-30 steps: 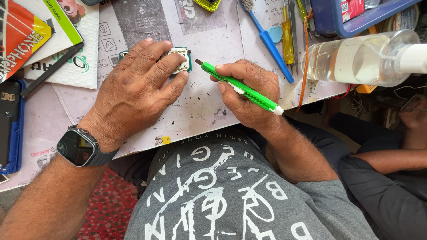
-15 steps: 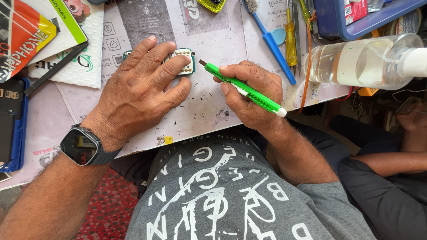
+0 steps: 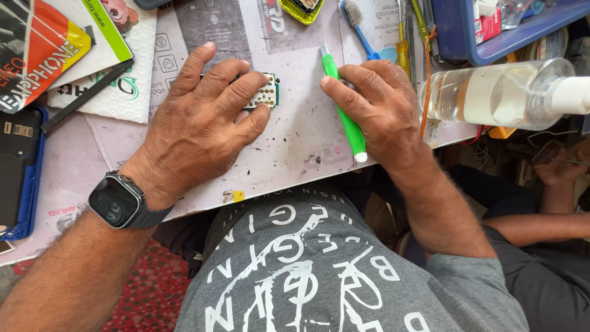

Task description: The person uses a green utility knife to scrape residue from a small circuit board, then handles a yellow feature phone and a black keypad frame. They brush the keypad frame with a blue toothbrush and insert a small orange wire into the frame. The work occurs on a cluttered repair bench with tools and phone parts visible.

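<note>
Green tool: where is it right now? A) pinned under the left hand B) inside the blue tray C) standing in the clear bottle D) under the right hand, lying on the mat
D: the green tool lies on the mat with the right hand over it, while the left hand presses the small circuit board.

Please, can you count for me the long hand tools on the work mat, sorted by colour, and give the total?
Green: 1, the green-handled tool under the right hand
Blue: 1, the blue brush
Yellow: 1, the yellow screwdriver
Black: 1, the black flat tool
Total: 4
</note>
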